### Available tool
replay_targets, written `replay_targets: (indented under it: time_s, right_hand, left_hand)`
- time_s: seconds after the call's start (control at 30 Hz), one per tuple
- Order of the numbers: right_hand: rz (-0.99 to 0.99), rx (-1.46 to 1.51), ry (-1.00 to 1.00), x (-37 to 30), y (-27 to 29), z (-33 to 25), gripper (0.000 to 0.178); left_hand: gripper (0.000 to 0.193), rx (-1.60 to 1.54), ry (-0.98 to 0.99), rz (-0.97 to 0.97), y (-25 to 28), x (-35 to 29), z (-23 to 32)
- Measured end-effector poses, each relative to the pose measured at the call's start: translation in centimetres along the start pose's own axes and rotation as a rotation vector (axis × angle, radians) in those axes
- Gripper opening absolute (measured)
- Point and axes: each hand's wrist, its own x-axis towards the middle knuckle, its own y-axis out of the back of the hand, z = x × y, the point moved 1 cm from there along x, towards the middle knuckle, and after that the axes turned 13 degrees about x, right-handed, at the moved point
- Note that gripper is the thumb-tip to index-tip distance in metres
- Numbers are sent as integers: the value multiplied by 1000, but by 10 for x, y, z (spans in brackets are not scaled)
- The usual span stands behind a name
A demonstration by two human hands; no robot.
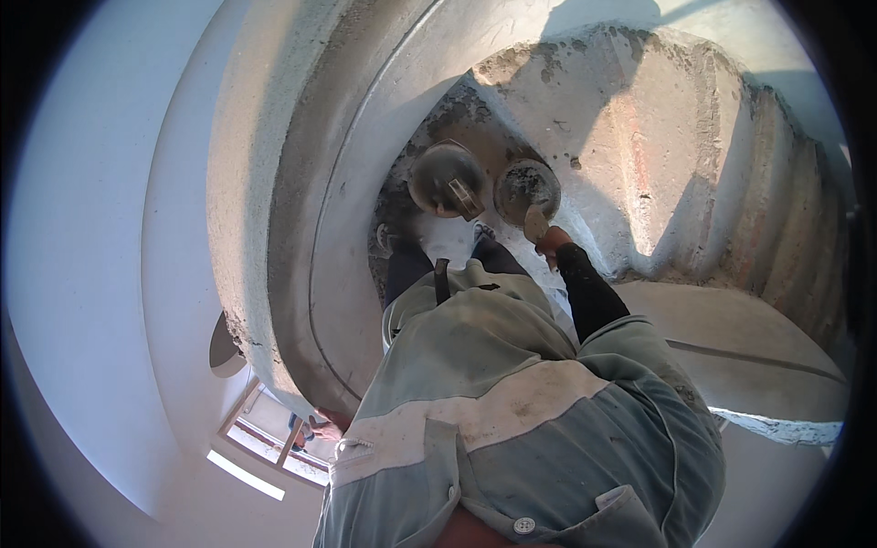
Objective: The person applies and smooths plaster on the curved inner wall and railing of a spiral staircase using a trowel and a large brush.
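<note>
My right hand [554, 241] is stretched downward in a black sleeve and holds a small trowel [535, 222], its blade caked with grey mortar. The blade is at the near rim of a round pan of mortar [527, 187] standing on the floor below. Beside it on the left stands a second round metal bowl [446, 179] with a tool lying in it. My left hand [327, 426] is down at my side against the lower end of a curved plastered ledge [274, 228]; the shirt cuff hides most of it.
Rough brick and mortar steps [694, 155] curve up on the right, with a smooth concrete landing [731, 338] below them. A white plastered wall [110, 274] fills the left. A wooden frame [274, 438] shows far down at lower left.
</note>
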Motion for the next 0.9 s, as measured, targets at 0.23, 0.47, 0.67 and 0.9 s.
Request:
replay_targets:
  time_s: [0.23,0.47,0.67,0.9]
  right_hand:
    - [524,209,-148,59,-18,38,41]
    - [365,180,349,126,-31,-20,41]
    - [290,266,504,220,-86,-107,35]
    - [126,524,384,266,-127,-110,45]
  left_hand:
    - [32,-345,-308,-775,26,-58,79]
    - [33,-229,-1015,-1152,-25,-132,269]
    - [61,-57,-1765,-892,-143,-238,421]
    - [74,418,-2053,-881,-218,-312,502]
